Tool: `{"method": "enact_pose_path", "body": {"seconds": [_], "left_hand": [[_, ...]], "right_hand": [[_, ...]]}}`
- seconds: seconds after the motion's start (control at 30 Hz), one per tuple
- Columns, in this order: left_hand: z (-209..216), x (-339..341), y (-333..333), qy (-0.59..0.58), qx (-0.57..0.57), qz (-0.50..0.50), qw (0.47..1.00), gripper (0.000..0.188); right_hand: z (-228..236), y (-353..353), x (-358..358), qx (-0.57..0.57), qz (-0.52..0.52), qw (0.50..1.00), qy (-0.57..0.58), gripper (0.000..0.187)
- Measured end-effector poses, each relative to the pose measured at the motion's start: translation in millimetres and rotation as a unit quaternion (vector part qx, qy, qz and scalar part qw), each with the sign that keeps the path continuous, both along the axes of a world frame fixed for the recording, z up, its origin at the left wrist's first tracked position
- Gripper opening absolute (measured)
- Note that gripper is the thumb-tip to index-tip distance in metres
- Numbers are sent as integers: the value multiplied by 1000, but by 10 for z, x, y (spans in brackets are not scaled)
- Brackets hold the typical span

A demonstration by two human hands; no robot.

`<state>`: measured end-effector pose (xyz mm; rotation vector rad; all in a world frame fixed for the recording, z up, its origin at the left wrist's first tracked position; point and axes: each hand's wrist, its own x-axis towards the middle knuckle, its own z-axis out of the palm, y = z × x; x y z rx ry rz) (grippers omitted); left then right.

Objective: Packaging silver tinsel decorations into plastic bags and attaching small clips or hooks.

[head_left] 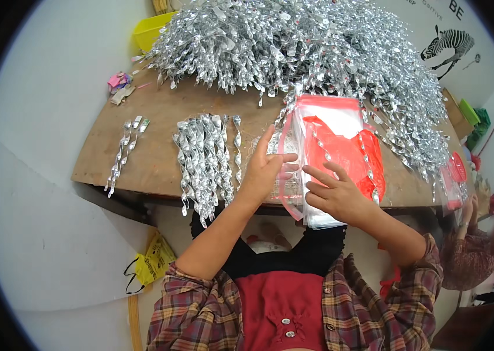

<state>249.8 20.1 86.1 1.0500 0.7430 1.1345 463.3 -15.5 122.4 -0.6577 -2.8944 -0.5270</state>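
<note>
In front of me lies a stack of clear plastic bags (323, 221) with red top strips, reaching over the near table edge. A crumpled red plastic sheet (336, 153) rests on it, with thin silver twisted strips (367, 161) lying across. At the stack's left edge is my left hand (263, 172), fingers spread, with nothing visible in it. My right hand (337, 194) is over the stack's lower part, its fingers apart and pointing left. The two hands' fingertips are close together. Left of them, a row of silver twisted strips (203, 158) hangs partly over the edge.
A huge heap of silver twisted strips (294, 50) covers the table's far side. A few more strips (124, 151) lie at the left. Beyond are a yellow bin (152, 30) and small pink scraps (118, 81). Another person (474, 251) sits at the right.
</note>
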Motion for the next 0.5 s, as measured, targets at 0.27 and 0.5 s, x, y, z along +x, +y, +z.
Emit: {"method": "enact_pose_path", "body": {"seconds": [0.27,0.5], "left_hand": [[445,112,-614,329,531,178,761,60],[301,-84,-400,468,471,182,726,30]], "right_hand": [[30,298,-257,-111,16,992,61,13],[518,254,-313,86,5,994,69,15]]}}
